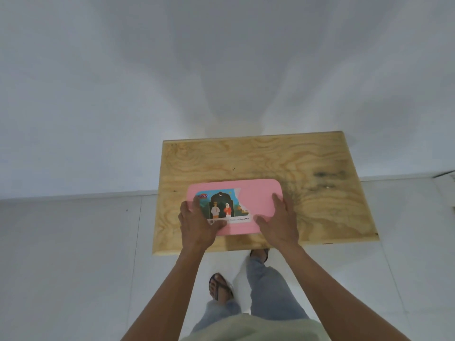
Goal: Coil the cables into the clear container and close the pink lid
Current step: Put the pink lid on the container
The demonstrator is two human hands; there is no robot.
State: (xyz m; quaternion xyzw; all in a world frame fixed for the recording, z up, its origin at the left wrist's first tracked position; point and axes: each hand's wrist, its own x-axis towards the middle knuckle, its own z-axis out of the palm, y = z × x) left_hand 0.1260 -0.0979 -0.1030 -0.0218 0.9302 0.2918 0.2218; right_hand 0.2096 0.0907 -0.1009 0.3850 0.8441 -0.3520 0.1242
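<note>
The pink lid point(256, 205) lies flat, near the front edge of the plywood counter point(307, 168) and toward its left half, and it covers whatever is beneath it, so the container and the cables cannot be seen. Both forearms reach forward from the bottom of the view, converging on the lid, bare to the wrist. The left hand point(197, 222) rests palm-down on the lid's front-left corner: its fingers lie fairly straight and spread over the left edge, and the thumb points inward across the printed label point(225, 205) that covers the lid's left part. The right hand point(279, 223) rests palm-down on the lid's front-right corner, fingers straight and close together running up along the lid's right edge, thumb stretched leftward over the pink surface near the front edge. Neither grip closes round anything; both hands lie flat against the lid with the fingers extended, touching its top, though whether they bear down cannot be told. Below the counter's front edge, nearer the viewer than the lid, a pale floor point(73, 267) shows, with two legs in blue jeans point(268, 291) and a foot in a sandal point(219, 286) left of the lid's centre line.
</note>
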